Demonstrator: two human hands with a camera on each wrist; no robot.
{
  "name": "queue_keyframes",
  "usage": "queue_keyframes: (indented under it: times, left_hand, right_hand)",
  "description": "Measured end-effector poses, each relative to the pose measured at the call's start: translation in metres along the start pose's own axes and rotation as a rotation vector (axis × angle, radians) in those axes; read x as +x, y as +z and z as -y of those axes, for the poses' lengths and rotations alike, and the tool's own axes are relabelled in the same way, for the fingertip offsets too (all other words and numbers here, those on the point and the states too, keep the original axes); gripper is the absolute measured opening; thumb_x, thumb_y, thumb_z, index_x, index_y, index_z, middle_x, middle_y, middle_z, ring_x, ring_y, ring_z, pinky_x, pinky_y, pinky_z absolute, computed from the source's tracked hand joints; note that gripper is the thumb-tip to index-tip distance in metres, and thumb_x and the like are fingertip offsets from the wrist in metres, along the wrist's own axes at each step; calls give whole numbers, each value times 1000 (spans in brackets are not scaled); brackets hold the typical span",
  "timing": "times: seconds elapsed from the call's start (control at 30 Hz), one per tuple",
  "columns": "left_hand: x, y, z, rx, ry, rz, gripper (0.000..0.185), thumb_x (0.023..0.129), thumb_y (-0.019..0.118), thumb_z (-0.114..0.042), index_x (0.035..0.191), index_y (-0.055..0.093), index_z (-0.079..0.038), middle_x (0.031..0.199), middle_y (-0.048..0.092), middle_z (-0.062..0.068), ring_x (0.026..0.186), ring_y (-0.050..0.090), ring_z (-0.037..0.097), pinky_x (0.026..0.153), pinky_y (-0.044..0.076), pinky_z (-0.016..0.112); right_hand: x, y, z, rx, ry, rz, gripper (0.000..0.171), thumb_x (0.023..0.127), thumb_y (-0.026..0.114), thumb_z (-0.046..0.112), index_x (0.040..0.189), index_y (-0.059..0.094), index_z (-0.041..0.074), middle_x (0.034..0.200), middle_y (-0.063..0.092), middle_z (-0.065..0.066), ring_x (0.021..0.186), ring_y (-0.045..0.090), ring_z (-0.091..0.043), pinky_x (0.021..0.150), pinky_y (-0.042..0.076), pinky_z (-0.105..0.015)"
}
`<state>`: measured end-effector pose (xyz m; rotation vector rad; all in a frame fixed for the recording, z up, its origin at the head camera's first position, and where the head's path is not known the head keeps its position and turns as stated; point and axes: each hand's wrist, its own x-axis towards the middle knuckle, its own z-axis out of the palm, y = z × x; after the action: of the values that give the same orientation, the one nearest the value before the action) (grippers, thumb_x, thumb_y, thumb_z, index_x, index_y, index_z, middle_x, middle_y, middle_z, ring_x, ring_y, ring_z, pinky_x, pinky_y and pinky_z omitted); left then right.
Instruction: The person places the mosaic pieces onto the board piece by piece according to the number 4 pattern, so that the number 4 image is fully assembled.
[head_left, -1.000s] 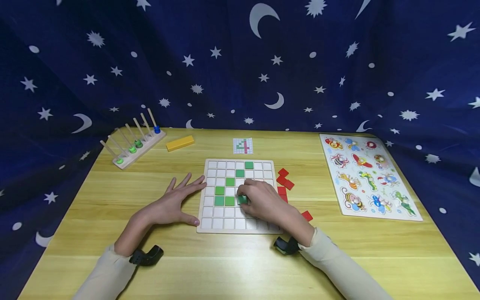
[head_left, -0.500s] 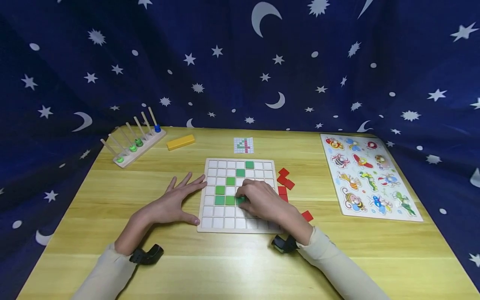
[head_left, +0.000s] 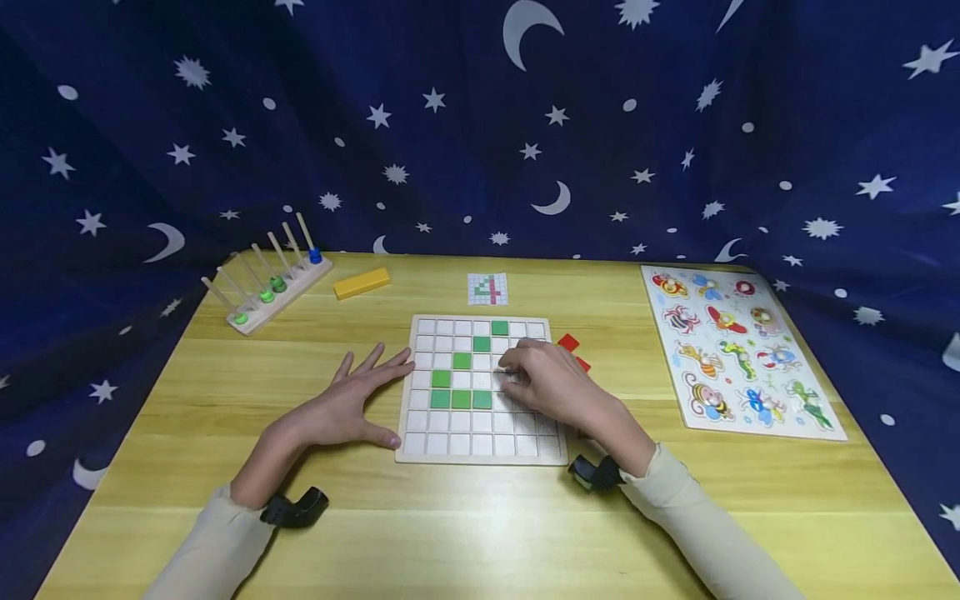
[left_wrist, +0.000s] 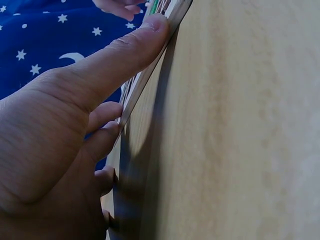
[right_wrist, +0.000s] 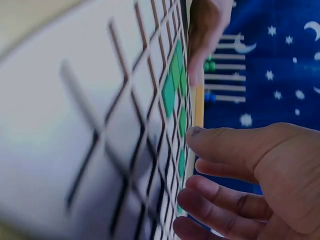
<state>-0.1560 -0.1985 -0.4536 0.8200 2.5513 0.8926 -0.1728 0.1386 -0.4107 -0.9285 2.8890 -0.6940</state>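
A white grid board [head_left: 480,454] in a wooden frame lies mid-table with several green tiles [head_left: 461,399] set in it, forming a diagonal and a short row. My left hand [head_left: 352,404] lies flat on the table, fingers spread, its thumb and fingertips against the board's left edge [left_wrist: 150,75]. My right hand [head_left: 543,383] hovers over the board's right side with loosely curled fingers and holds nothing; the right wrist view shows its fingers [right_wrist: 225,200] empty above the grid [right_wrist: 100,100]. Red tiles [head_left: 568,342] lie just right of the board, partly hidden by that hand.
A small pattern card [head_left: 487,289] lies behind the board. At the back left are a yellow block [head_left: 362,283] and a wooden peg rack [head_left: 270,287] with green and blue beads. An insect puzzle board [head_left: 742,350] lies on the right. Dark starry cloth surrounds the table.
My right hand has let go of a green tile, which now sits third in the short row, and has moved up and right toward the red tiles. The left hand has stayed put.
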Motion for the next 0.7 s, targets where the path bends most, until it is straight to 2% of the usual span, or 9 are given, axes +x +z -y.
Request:
queue_keyframes:
  times: [0.33,0.53,0.7]
  left_hand:
    - [-1,-1,0,-3,-14,9,107,71,86,-54,158,32,-20,166,13,-4,152,-5,32,113,-13,62]
    - [-1,0,2,9,-20,9,108,71,84,-57,158,31,-22,166,13,-5,152,-5,31,114,-13,62]
    - [-1,1,1,9,-19,6,108,71,85,-56,158,32,-21,166,14,-5,152,-5,31,114,-13,62]
  right_hand:
    - [-23,-29,-49,-121,132,-72,19,81,81,8,99,76,6,85,66,-5,71,60,-18,60,50,-39]
    - [-33,-35,-65,-179,227,-28,26,77,81,9,103,76,6,83,64,-6,68,54,-20,59,46,-39]
    - [-34,-33,-70,-177,256,-10,23,79,81,11,100,76,5,78,60,-4,65,50,-21,55,42,-37]
